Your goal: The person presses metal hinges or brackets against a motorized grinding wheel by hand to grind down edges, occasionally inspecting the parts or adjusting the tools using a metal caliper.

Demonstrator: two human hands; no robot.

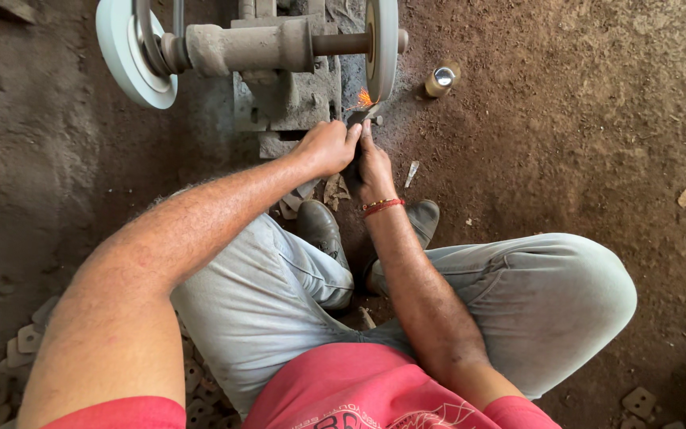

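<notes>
Just ahead of both fists, a small dark metal piece point(361, 116) meets the pale grinding wheel point(381, 48), sparking; left hand point(329, 147) and right hand point(373, 165) pinch it together, equally near.

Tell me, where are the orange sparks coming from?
In the head view, the sparks sit top centre, at the lower edge of the grinding wheel, just above the left hand and right hand pressing a metal piece there.
</notes>
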